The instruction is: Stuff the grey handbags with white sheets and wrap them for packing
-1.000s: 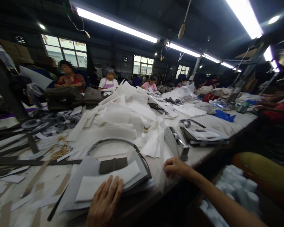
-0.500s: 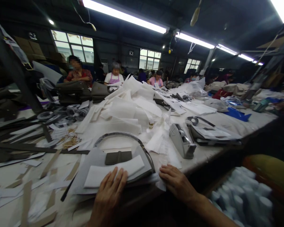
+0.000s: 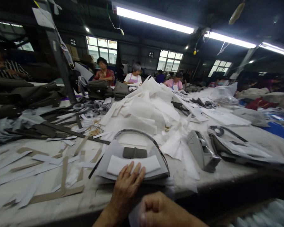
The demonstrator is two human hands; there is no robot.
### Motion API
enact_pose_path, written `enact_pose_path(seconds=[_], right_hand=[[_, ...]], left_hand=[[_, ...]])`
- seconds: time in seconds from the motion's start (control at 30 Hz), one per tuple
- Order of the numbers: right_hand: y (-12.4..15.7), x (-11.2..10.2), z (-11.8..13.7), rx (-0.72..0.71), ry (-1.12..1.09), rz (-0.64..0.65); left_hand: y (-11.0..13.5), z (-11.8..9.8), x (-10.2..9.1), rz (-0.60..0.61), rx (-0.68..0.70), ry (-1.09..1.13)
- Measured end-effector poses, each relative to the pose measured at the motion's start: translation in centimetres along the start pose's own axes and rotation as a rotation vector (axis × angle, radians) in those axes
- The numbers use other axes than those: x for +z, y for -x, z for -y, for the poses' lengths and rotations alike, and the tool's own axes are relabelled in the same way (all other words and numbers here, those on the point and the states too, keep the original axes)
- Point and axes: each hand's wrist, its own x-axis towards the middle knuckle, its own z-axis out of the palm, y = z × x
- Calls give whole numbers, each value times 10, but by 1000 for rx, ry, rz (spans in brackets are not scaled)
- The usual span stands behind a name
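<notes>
A dark olive handbag lies flat near the table's front edge, with a grey-white wrapping sheet [image 3: 107, 157] over it and its wrapped handle [image 3: 134, 131] arching above. On top rests a white foam strip [image 3: 148, 164], below a dark tab [image 3: 135, 153]. My left hand [image 3: 127, 183] lies on the strip with fingers stretched and a little apart. Closer to me, my right hand [image 3: 158, 209] is curled closed and somewhat blurred. A thin translucent whitish sheet [image 3: 133, 216] shows at its fingers; part of it is hidden.
A grey tape dispenser [image 3: 202, 151] stands to the right, beside another bag [image 3: 241, 149]. Behind is a heap of white foam sheets [image 3: 144, 108]. Paper strips [image 3: 63, 173] and dark straps [image 3: 54, 130] are scattered leftward. Co-workers [image 3: 133, 77] sit across the table.
My right hand has moved from the table edge beside the bag toward me and closed. My left hand stays on the foam strip. The view has turned left.
</notes>
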Motion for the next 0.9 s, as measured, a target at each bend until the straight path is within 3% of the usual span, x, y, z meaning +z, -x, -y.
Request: enact_pose_path(seconds=[0.1,0.23,0.33,0.4,0.7,0.9], right_hand=[[-29,-29,37,-44,-73,-145],[-69,-94,68,-174,516,-493],[-96,-136,76,-238,805,-605],[-112,-156,75,-265,917,-618],[-170,-189,47,-252,1319,-498],[-172,-200,40,-302,1357,-556]], left_hand=[[3,-3,6,-67,-32,26],[7,-5,18,-92,-21,-2],[8,-7,22,-165,-54,6],[6,-7,20,-145,-77,33],[-7,-2,2,-100,-17,-19],[-5,-2,9,-122,-8,-19]])
